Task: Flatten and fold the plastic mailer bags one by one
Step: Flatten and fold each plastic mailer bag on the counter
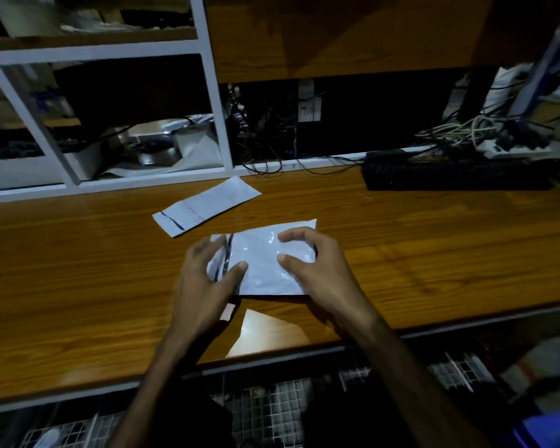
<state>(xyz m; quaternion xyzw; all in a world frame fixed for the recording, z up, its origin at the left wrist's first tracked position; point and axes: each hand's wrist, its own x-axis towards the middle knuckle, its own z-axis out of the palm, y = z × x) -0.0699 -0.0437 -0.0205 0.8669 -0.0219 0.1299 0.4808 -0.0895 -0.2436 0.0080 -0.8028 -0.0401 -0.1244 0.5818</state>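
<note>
Wood counter (78, 270) is slick: both hands (204, 276) (317, 270) press the mailer (262, 263) with spread fingers (it could slide and crease crooked).

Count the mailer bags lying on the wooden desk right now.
2: one mailer bag under both hands near the front, a folded mailer bag behind it. Similar white plastic sits on the shelf; more may be hidden.

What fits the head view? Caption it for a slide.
Both hands, left and right, press a white mailer bag flat on the wooden desk; a folded bag lies beyond.
</note>
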